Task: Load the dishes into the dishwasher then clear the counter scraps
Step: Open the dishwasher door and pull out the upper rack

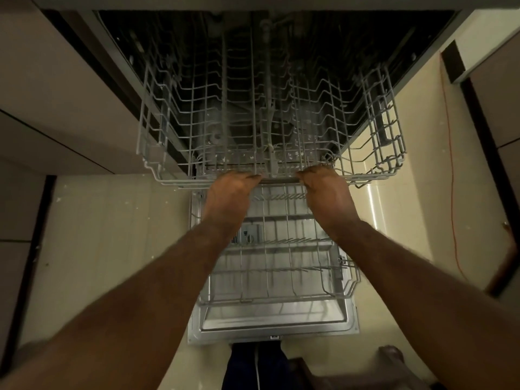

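Hands: your left hand (229, 192) and right hand (327, 192) are clamping the front rail (281, 180), near each other.
Upper rack (270, 130): jutting toward you, front rail running left-right.

Left hand (230, 192), right hand (326, 192) on rack (168, 180)

Dim, warm light; dark dishwasher cavity (253, 52); soft blur, wide-angle bending at edges

Upper rack (270, 116), 12 o'clock: grey coated wire, matt, flecked with pale deposits. Lower rack (281, 243), 6 o'clock: the same grey wire, slightly shinier. Inner door panel (275, 322) beneath it: bare sheet metal, smooth, reflective. Floor (112, 235), 9 o'clock: cream tiles, glossy, speckled. Cabinet fronts (56, 80), 10 o'clock: smooth, matt beige panels. Cord (452, 170), 3 o'clock: thin, orange, plastic-looking.
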